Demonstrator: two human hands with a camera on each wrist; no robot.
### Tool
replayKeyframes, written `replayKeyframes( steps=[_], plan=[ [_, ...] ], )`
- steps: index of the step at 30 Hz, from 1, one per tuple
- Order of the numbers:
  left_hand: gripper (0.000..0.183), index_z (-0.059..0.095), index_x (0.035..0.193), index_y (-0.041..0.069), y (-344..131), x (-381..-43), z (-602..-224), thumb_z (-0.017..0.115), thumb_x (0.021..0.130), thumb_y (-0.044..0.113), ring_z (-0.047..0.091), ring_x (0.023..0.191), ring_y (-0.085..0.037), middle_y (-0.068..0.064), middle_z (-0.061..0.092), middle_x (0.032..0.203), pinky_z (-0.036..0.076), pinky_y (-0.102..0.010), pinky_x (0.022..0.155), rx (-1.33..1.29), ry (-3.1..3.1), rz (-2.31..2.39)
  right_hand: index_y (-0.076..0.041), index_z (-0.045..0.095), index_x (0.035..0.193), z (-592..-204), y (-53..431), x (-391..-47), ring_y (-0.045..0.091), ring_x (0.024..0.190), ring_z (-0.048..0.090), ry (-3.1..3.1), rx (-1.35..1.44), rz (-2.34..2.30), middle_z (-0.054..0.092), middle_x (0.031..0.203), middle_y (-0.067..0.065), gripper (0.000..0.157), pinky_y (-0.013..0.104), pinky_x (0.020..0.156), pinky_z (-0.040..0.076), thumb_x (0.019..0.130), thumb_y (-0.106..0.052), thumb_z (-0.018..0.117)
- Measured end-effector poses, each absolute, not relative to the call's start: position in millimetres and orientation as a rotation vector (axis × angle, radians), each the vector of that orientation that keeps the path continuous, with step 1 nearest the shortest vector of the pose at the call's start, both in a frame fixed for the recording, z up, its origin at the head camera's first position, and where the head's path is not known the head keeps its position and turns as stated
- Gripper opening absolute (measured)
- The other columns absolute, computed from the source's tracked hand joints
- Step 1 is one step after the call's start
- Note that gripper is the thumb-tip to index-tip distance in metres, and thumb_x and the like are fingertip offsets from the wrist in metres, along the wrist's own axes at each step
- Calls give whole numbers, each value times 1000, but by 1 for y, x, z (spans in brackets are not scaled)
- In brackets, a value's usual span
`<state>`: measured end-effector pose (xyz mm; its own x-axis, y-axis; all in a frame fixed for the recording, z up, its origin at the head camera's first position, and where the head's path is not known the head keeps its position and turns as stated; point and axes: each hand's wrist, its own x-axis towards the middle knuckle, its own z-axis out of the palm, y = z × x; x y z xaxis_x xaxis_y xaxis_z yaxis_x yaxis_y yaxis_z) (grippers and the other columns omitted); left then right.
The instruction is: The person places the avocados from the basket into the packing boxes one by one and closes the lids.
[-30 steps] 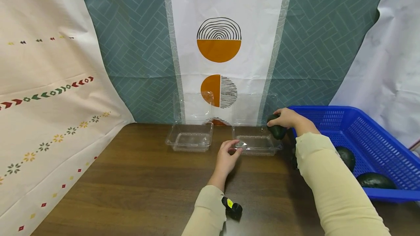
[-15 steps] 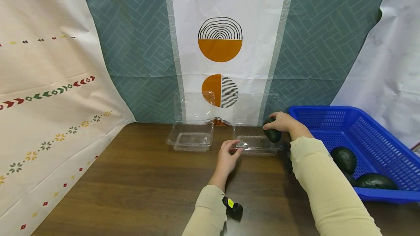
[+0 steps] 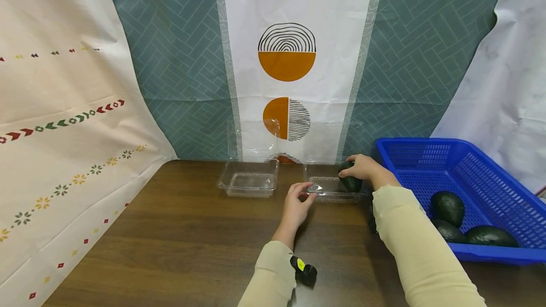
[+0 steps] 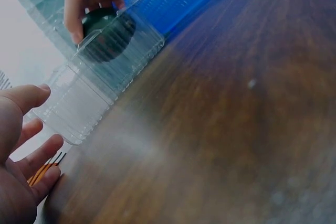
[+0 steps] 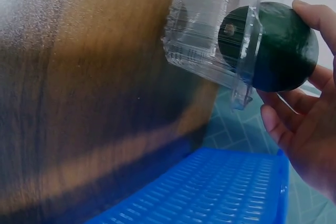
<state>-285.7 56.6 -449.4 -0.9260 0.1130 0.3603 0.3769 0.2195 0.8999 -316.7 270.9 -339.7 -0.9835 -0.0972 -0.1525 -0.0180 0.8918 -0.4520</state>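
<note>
A dark green avocado [image 3: 350, 177] is gripped from above by my right hand [image 3: 362, 168], thumb on one side and fingers on the other. Its lower part is inside the right clear plastic clamshell container [image 3: 328, 198], seen through the wall in both wrist views. My left hand [image 3: 296, 203] is at that container's front left corner. In the left wrist view the left thumb and fingers [image 4: 39, 156] are spread loosely beside the container's end; whether they touch it I cannot tell. The container's lid stands raised at the back.
A second clear clamshell container [image 3: 249, 181] stands to the left, its lid raised. At the right, a blue plastic basket [image 3: 503, 253] holds several avocados [image 3: 447, 207]. Patterned cloth [image 3: 179, 60] hangs behind the wooden table [image 3: 192, 245].
My right hand has moved left and down with the avocado, from above the container's right edge to partly inside it. More avocados in the basket have come into view. My left hand has stayed put.
</note>
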Motion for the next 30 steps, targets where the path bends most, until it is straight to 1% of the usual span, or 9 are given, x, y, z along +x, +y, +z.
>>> replayKeyframes(
  steps=[7,13,18,26,30],
  plan=[
    [29,64,112,7,58,-285,-451,68,84,11,60,90,-21,-6,54,115,48,-29,81,-464,-2280,-1770,8,40,133,-347,269,-316,48,122,35,2900,-83,-642,39,134,32,73,56,95,35,83,-38,65],
    [30,64,113,5,58,-286,-452,68,84,11,60,93,-23,-7,53,116,48,-30,83,-454,-2290,-1776,3,44,133,-353,270,-317,48,118,32,2938,-29,-522,43,131,29,72,60,94,30,81,-42,65],
    [30,64,113,6,58,-286,-450,68,84,11,59,94,-23,-7,53,116,47,-31,83,-447,-2295,-1775,0,45,133,-357,269,-317,46,114,32,2942,2,-445,45,130,27,73,60,92,31,80,-46,65],
    [25,66,108,7,58,-288,-449,69,83,11,59,92,-23,-7,54,115,48,-34,81,-449,-2268,-1772,1,45,134,-357,263,-317,45,115,32,2947,23,-371,45,130,27,73,59,94,30,81,-45,64],
    [23,65,105,6,58,-287,-449,70,82,10,59,92,-23,-7,54,114,48,-36,82,-449,-2263,-1780,-1,43,136,-359,261,-317,46,117,30,2948,25,-328,43,132,28,73,60,96,27,82,-45,63]
  ],
)
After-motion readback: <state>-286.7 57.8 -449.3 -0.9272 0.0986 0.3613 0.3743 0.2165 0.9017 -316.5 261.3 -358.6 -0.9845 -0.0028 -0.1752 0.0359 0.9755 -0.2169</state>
